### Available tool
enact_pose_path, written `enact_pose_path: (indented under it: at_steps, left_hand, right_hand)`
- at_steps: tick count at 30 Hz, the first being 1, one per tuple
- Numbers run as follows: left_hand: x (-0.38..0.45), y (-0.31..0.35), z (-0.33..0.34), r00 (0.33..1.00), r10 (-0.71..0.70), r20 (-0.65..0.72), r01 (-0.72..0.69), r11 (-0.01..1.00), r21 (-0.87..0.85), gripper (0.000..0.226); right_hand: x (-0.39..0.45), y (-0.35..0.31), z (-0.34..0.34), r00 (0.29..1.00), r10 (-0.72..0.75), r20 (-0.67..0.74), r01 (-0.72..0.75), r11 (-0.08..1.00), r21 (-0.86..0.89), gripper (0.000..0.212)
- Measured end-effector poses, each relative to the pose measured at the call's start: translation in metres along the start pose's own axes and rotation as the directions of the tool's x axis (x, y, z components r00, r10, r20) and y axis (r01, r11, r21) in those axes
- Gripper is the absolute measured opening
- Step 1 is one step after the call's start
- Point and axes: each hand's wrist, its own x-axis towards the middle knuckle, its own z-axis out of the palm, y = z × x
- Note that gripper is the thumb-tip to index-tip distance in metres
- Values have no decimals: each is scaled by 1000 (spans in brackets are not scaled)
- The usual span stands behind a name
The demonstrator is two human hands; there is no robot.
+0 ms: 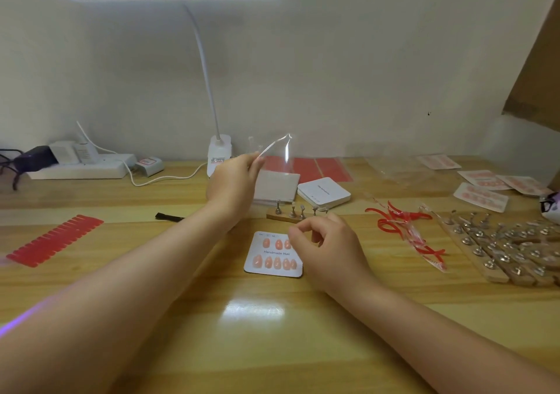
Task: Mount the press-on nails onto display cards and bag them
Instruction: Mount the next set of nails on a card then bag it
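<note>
Two bare hands (233, 181) worked; one white rounded display card (274, 254) carried eight visible peach press-on nails (277, 262); five metal-tipped stands (292, 210) stood behind.

White desk lamp (218, 151), power strip (81, 168) and black brush (169, 217) on the wooden table (242, 348).

We are reaching both bare forearms forward, our left hand (235, 183) lifted higher and farther out with its fingers pinching something at the tips, while our right hand (328, 246) is hovering lower and nearer, fingers curling loosely inward.
</note>
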Motion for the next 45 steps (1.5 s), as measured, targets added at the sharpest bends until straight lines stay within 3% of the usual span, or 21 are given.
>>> enact_pose_path:
  at_steps: [2,5,7,10,12,14,15,17,18,19,21,23,25,31,36,38,40,42,43,45]
  left_hand:
    - [-16,9,-16,997,50,-52,-56,992,-110,36]
    - [-46,17,-33,985,164,-54,-168,981,-95,35]
    - [-62,20,-39,984,178,-13,-178,979,-99,35]
    - [-79,22,-46,984,178,13,-172,966,-194,39]
    - [-84,20,-48,979,203,34,-188,949,-252,48]
    - [-84,18,-49,990,126,57,-93,911,-401,57]
    - [-83,18,-51,995,20,93,34,838,-544,61]
    - [-75,16,-56,949,-169,265,314,557,-769,71]
    - [-72,13,-59,920,-177,350,392,452,-801,76]
    - [-70,11,-61,901,-145,408,430,412,-804,77]
    - [-70,9,-63,897,-82,434,420,458,-783,62]
    - [-72,9,-61,907,-71,414,390,506,-769,38]
    - [-74,10,-59,916,-80,394,382,479,-790,25]
    - [-76,8,-56,958,-116,262,283,514,-810,15]
    - [-80,14,-57,960,-45,276,260,503,-824,18]
    - [-82,15,-57,968,-23,249,219,557,-801,17]
    - [-83,15,-58,983,13,182,117,719,-686,13]
    - [-84,12,-61,978,114,175,-43,930,-365,13]
    - [-84,10,-62,952,187,243,-148,974,-169,16]
    - [-85,9,-64,849,288,443,-359,930,83,27]
  right_hand:
    - [0,-3,-3,1000,11,19,-13,991,136,15]
    - [2,-5,-9,991,83,105,-121,891,438,57]
    - [5,-8,-12,983,99,156,-171,809,562,66]
    - [8,-10,-14,970,125,207,-234,703,672,64]
    - [9,-11,-14,971,141,196,-238,690,684,49]
    - [9,-12,-17,971,133,198,-234,700,675,40]
    - [11,-11,-19,972,126,200,-230,709,667,33]
    - [13,-11,-25,972,124,200,-225,739,635,15]
    - [13,-12,-28,972,121,202,-222,758,614,11]
    - [13,-13,-29,972,112,207,-216,774,595,9]
    - [13,-16,-32,969,93,231,-216,776,592,10]
    - [11,-19,-34,961,82,265,-241,721,650,33]
    - [11,-21,-36,953,64,297,-261,674,692,51]
    - [13,-24,-40,931,24,364,-308,587,749,48]
    - [12,-23,-36,966,78,246,-237,650,722,50]
    - [14,-22,-39,972,106,208,-224,668,709,50]
    - [17,-21,-43,975,136,174,-220,652,726,45]
    - [21,-18,-48,974,166,157,-227,621,750,41]
    - [22,-17,-50,971,185,151,-234,610,757,42]
    - [25,-14,-53,965,228,130,-247,620,745,43]
